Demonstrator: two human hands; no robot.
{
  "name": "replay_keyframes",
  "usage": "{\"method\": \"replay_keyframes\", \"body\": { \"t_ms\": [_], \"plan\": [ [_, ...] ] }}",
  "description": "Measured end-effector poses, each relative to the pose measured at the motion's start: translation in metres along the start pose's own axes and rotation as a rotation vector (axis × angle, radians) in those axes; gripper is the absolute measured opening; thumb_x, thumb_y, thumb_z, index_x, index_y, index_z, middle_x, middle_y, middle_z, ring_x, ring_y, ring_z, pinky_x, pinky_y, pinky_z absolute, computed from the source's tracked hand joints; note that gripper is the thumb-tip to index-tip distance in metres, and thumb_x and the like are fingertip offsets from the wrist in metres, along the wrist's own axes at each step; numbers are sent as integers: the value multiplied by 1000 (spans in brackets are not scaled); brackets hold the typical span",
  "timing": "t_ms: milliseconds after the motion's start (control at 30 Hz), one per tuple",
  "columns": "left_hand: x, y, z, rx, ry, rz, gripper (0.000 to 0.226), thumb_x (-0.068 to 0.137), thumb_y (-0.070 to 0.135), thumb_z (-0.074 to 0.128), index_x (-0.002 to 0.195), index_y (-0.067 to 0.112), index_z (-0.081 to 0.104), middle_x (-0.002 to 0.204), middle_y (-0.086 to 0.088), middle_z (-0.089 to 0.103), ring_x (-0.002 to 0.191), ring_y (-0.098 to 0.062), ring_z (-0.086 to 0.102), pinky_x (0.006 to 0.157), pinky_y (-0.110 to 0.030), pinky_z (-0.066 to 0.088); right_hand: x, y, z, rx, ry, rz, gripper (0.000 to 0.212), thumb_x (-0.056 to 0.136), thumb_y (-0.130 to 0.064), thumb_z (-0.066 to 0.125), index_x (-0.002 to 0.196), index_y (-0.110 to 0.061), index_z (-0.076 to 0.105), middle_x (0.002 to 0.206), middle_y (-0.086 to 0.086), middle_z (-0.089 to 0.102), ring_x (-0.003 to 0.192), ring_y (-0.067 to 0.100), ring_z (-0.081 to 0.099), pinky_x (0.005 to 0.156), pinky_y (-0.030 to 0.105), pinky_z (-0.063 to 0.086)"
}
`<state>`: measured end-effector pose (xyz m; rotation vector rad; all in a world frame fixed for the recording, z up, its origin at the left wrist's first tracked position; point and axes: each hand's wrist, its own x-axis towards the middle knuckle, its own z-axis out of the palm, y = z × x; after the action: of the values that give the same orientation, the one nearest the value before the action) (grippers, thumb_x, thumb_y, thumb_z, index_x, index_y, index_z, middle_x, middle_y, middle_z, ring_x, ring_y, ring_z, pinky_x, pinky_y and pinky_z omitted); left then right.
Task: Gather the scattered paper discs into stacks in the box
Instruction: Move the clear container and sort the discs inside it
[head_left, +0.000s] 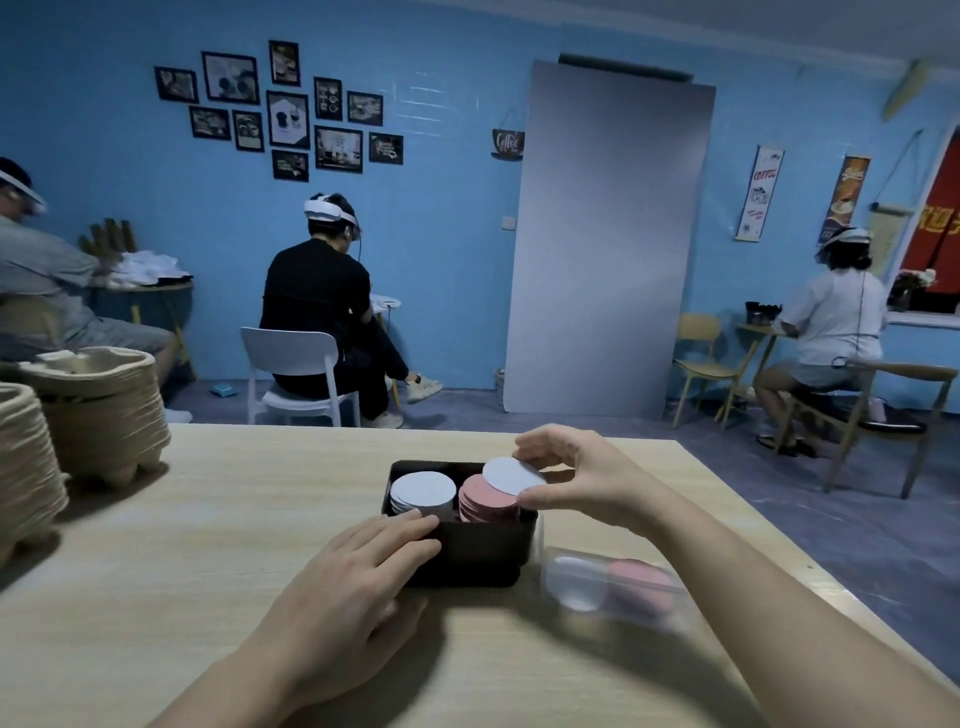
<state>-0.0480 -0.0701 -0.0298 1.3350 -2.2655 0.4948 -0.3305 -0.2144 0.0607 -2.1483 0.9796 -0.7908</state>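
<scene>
The desk (208, 519) is the biggest thing. It is flat, pale wood with thin lines in it. On its far left stand tall piles of trays (104, 415). They look like rough, bumpy brown paper.

In the middle sits the box (478, 551). It is dark, smooth and has rounded corners. Just beside it on the right lies a clear case (613, 582). It looks like thin, shiny plastic, with a white round shape and a pink one blurry inside.

The box holds two piles. The white pile (422, 491) is on the left and the pink pile (485, 501) is on the right. Both are made of thin, flat, round paper, and their edges are a bit uneven.

The left hand (353, 571) lies flat with straight fingers on the near left edge of the box, holding nothing. It looks like it keeps the box from sliding, which is a good idea.

The right hand (582, 478) pinches one white disc (511, 475) by its edge, between thumb and fingers. The disc hangs tilted just over the pink pile.

I think white goes with white, so the disc should move left. It is best to hold it flat, line it up over the white pile, lower it gently, and then let go. Paper this light can slip or bend if it is dropped.
</scene>
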Motion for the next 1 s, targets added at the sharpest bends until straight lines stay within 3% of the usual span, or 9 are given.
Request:
{"method": "replay_keyframes", "body": {
  "t_ms": [400, 633, 800, 1000],
  "plan": [
    [-27, -12, -5, -147, 40, -127, 41, 96, 39, 55, 133, 25, 62, 147, 10, 57, 137, -10, 52, 114, -20, 35, 57, -19, 67, -192, -49, -8, 61, 67, -36, 96, 120, -23, 67, 111, -8, 72, 101, 2, 69, 94, 24, 57],
    [-28, -12, -5, -170, 38, -156, 42, 99, 42, 52, 137, 26, 58, 151, 11, 53, 141, -9, 47, 115, -26, 40, 63, -21, 88, -320, -35, -74, 38, 68, -37, 93, 94, -30, 68, 97, -12, 73, 93, 4, 69, 85, 28, 59],
    [-26, -9, -6, -170, 43, -136, 42, 97, 41, 53, 135, 25, 59, 151, 10, 52, 139, -12, 49, 113, -29, 44, 56, -22, 85, -296, -43, -98, 32, 73, -42, 89, 95, -29, 70, 98, -12, 73, 96, 1, 68, 89, 30, 58],
    [-21, -3, -4, -123, 36, -80, 41, 92, 38, 56, 131, 25, 61, 151, 8, 54, 138, -15, 52, 111, -30, 43, 14, -18, 37, -198, 21, -102, 11, 85, -30, 80, 89, -24, 72, 85, -6, 75, 81, 14, 71, 76, 35, 58]
  ]
}}
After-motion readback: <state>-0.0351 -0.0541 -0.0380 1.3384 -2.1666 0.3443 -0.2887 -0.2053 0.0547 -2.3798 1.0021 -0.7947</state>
